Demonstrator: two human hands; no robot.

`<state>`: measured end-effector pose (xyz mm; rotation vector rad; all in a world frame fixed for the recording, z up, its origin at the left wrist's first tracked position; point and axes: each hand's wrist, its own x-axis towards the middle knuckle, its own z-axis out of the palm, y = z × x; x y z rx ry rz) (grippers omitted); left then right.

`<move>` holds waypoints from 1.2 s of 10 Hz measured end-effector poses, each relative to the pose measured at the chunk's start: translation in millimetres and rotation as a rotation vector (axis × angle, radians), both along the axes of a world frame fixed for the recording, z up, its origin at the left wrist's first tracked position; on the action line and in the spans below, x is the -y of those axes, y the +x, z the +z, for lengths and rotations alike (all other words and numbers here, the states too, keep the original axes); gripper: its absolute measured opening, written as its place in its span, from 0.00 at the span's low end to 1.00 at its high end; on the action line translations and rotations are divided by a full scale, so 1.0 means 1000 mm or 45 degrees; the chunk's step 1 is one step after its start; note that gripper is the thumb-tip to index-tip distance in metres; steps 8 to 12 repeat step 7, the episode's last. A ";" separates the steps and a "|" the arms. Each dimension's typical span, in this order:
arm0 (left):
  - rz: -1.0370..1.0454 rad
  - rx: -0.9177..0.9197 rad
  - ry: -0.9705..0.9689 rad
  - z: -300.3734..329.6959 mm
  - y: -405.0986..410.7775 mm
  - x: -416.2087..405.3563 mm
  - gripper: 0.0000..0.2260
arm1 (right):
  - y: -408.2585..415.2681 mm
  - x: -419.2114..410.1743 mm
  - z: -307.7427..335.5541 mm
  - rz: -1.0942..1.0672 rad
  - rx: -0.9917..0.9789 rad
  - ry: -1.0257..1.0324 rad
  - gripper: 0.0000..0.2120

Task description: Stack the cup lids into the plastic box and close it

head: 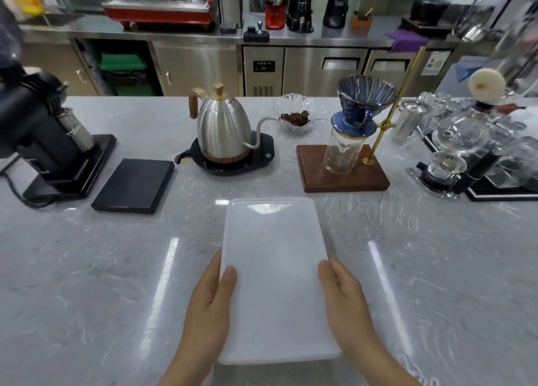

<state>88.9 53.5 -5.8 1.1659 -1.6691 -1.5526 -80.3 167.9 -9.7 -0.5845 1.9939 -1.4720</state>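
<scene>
A white translucent plastic box [273, 257] with its flat lid on top sits on the marble counter right in front of me. My left hand [208, 301] grips its left edge, thumb resting on the lid. On the right edge lies my right hand [346, 298], fingers wrapped along the side. The lid covers the whole box, so its contents are hidden. No cup lids show anywhere.
Behind the box stand a steel gooseneck kettle [222, 129] on its base, a black scale [135, 184], a black grinder [43, 141], a glass bowl [295, 116], a pour-over stand with blue dripper [353, 141], and glassware [471, 141] at the right.
</scene>
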 end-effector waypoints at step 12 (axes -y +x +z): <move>0.142 0.350 -0.923 0.064 -0.018 0.025 0.10 | -0.032 0.026 0.057 0.118 -0.575 0.209 0.28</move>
